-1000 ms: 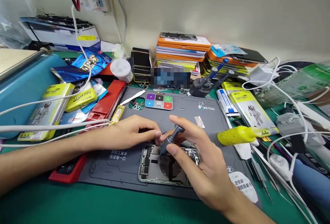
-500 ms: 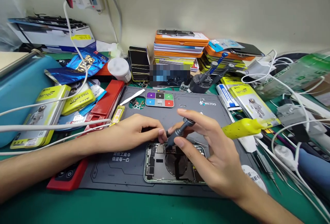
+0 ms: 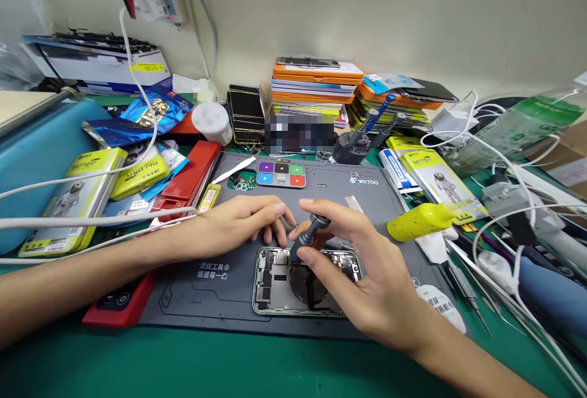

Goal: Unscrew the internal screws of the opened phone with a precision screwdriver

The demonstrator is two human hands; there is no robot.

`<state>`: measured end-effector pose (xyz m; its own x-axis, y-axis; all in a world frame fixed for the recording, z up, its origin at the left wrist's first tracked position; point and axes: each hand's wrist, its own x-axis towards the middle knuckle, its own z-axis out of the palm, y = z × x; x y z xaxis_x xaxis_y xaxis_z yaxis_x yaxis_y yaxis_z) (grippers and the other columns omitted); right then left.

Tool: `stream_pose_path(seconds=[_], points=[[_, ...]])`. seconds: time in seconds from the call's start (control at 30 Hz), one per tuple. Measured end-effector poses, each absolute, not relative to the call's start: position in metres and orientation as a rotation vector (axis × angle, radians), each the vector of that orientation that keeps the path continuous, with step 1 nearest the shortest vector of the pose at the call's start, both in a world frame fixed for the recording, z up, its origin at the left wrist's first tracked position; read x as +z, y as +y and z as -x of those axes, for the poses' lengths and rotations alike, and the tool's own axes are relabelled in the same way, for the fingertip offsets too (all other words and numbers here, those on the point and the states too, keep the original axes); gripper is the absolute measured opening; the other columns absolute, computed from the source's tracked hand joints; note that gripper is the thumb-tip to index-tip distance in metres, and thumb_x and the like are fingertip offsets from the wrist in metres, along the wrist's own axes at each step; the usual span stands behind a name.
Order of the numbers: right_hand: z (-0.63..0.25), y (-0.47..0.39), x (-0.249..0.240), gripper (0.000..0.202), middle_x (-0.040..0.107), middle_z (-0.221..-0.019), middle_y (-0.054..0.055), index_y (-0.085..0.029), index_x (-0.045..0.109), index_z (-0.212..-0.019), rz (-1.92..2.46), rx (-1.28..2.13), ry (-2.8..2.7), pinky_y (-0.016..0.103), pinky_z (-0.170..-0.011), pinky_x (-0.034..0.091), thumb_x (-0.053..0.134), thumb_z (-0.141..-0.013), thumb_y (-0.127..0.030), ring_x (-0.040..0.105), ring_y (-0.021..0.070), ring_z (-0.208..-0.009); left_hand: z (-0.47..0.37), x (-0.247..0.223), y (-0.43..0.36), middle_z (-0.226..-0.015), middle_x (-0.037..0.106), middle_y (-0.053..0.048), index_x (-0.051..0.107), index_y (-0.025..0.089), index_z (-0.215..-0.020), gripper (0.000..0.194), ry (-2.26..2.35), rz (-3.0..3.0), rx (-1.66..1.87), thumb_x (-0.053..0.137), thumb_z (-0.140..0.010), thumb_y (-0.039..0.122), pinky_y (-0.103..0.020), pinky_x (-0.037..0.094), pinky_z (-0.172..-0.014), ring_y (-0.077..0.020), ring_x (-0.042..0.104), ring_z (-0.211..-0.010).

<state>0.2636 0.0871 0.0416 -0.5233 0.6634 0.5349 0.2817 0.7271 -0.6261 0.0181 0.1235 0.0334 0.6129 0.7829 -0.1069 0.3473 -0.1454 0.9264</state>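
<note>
An opened phone point(image 3: 277, 300) lies flat on the dark grey mat point(image 3: 202, 300), its inner parts showing. My right hand point(image 3: 367, 263) grips a dark grey screwdriver point(image 3: 308, 236) between thumb and fingers, tilted over the phone's upper edge. The screwdriver's tip is hard to make out against the dark parts. Just above the phone's top left edge, my left hand point(image 3: 250, 217) rests on the mat with its fingers bent and somewhat apart, holding nothing that shows.
Behind the hands lies a coloured magnetic tray point(image 3: 281, 175) beside a white spudger point(image 3: 233, 170). A yellow bottle point(image 3: 415, 222) stands right of my right hand. Battery boxes point(image 3: 73, 202) and white cables point(image 3: 92, 222) crowd the left; a screwdriver holder point(image 3: 351, 148) is at the back.
My left fingers have loosened and spread from their pinch near the phone's top edge. The right hand still holds the screwdriver over the phone. The view has shifted slightly.
</note>
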Motion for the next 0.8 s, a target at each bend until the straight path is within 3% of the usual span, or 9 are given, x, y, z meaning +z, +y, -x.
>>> stream_pose_path(seconds=[0.23,0.37,0.57,0.7,0.8], points=[[-0.26,0.085,0.039,0.052,0.07,-0.146,0.006,-0.024,0.05,-0.153,0.775,0.613,-2.093,0.03,-0.097,0.065,0.066,-0.105,-0.013,0.077,0.0142,-0.105,-0.019,0.03,0.12,-0.092,0.077,0.0,0.071,0.02,-0.102,0.027,0.961,-1.743,0.502,0.051,-0.112,0.036,-0.025,0.056,-0.081,-0.0149,0.069,-0.085],[-0.258,0.086,0.038,0.052,0.069,-0.148,0.006,-0.023,0.049,-0.153,0.79,0.603,-2.121,0.029,-0.096,0.066,0.067,-0.105,-0.013,0.076,0.0128,-0.101,-0.017,0.03,0.12,-0.087,0.077,0.001,0.071,0.021,-0.107,0.026,1.015,-1.691,0.576,0.049,-0.112,0.034,-0.023,0.054,-0.071,-0.0136,0.067,-0.074],[-0.247,0.086,0.027,0.057,0.069,-0.148,0.006,-0.022,0.042,-0.159,0.74,0.623,-2.126,0.029,-0.103,0.066,0.061,-0.107,-0.009,0.077,0.0143,-0.112,-0.02,0.038,0.116,-0.076,0.074,0.001,0.068,0.02,-0.08,0.049,1.165,-1.771,0.653,0.041,-0.113,0.046,-0.025,0.052,-0.071,-0.014,0.065,-0.07],[-0.24,0.085,0.021,0.062,0.064,-0.155,0.009,-0.024,0.038,-0.163,0.715,0.571,-2.132,0.033,-0.102,0.068,0.06,-0.107,-0.008,0.078,0.0165,-0.108,-0.02,0.039,0.117,-0.074,0.074,0.002,0.065,0.021,-0.075,0.044,1.178,-1.772,0.613,0.044,-0.109,0.038,-0.025,0.051,-0.072,-0.0149,0.067,-0.071],[-0.236,0.085,0.021,0.067,0.062,-0.157,0.01,-0.025,0.034,-0.166,0.687,0.543,-2.124,0.033,-0.099,0.069,0.059,-0.106,-0.006,0.077,0.0182,-0.116,-0.018,0.037,0.122,-0.072,0.073,0.002,0.063,0.021,-0.07,0.04,1.154,-1.762,0.578,0.047,-0.104,0.032,-0.025,0.051,-0.072,-0.0153,0.068,-0.07]])
